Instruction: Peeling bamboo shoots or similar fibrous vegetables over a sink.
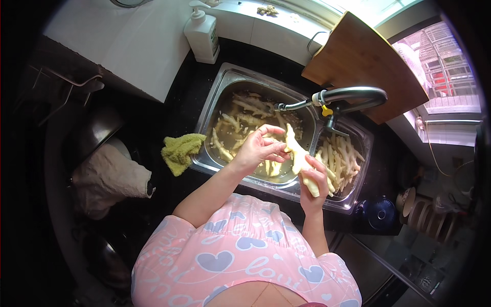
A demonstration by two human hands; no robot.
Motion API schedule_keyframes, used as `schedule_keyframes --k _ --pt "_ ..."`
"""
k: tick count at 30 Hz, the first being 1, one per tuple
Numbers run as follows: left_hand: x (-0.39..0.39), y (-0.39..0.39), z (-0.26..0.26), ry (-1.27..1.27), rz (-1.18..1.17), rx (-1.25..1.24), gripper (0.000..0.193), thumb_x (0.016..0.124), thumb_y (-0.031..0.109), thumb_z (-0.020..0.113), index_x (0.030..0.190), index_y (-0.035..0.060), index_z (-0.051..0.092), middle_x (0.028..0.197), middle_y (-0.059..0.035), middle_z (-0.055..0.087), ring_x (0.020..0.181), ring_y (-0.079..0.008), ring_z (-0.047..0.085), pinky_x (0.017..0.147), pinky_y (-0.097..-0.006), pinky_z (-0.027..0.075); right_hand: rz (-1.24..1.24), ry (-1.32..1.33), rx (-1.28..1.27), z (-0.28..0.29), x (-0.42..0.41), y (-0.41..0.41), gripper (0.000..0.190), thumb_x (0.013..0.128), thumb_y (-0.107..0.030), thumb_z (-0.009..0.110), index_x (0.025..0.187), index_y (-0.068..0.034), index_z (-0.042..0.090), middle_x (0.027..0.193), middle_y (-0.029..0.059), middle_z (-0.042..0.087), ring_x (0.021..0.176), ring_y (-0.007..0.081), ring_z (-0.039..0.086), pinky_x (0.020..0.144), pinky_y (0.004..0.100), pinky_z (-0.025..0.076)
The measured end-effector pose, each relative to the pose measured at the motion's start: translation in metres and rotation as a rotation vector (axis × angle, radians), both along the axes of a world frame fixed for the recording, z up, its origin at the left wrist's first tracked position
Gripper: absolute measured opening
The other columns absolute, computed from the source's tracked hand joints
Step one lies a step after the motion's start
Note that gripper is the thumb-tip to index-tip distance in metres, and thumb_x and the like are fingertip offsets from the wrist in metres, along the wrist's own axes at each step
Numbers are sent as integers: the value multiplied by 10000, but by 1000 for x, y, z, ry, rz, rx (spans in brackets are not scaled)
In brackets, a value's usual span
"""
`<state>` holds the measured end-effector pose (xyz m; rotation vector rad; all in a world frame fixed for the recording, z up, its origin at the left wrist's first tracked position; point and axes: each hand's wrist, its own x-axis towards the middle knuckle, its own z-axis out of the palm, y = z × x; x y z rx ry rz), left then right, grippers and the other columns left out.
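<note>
A pale, knobby, branched piece that looks like ginger root [296,151] is held over the divider between two sink basins. My right hand [315,178] wraps its lower part, and a blunt end pokes out below the fingers. My left hand [264,145] is at its left side, fingertips at a small knob; whether they pinch it I cannot tell. Below, the left basin [245,81] holds cloudy water with several similar pieces and small pale scraps. More pale pieces [339,157] are heaped in the smaller right basin, some hidden behind my right hand.
A flexible-necked faucet [355,94] arches over the sink. Behind it leans a wooden cutting board [364,61]. A yellow-green cloth [182,151] lies at the sink's left rim. Farther back stands a white pump bottle [202,36]; a dark blue lidded pot [379,214] sits at right.
</note>
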<state>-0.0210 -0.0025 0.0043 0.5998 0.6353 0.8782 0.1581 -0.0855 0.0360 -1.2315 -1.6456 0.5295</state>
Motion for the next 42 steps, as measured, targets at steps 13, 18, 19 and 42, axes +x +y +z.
schedule_keyframes --k 13,18,19,42 --pt "-9 7 -3 562 -261 864 284 837 243 682 1040 44 672 910 -83 647 848 -163 593 720 -273 475 40 698 -417 3 24 10 259 763 46 569 1003 -14 493 1045 169 609 985 220 579 857 327 481" --pt "4 -8 25 655 -286 754 262 851 206 659 1043 27 660 851 -91 677 799 -203 636 703 -295 495 -57 703 -476 9 19 13 206 785 40 551 974 -11 483 1009 169 626 934 199 598 828 308 491" --pt "4 -9 27 672 -303 721 263 852 194 660 1054 27 655 865 -87 685 792 -216 647 708 -301 501 -59 693 -478 9 19 14 199 791 33 552 972 -11 482 1005 169 626 931 195 598 827 306 491" --pt "7 -8 12 455 -324 351 139 871 111 648 892 -22 612 800 -72 680 741 -92 642 663 -223 518 254 731 -681 1 32 52 292 828 -162 637 998 -67 419 880 110 575 862 183 589 781 301 477"
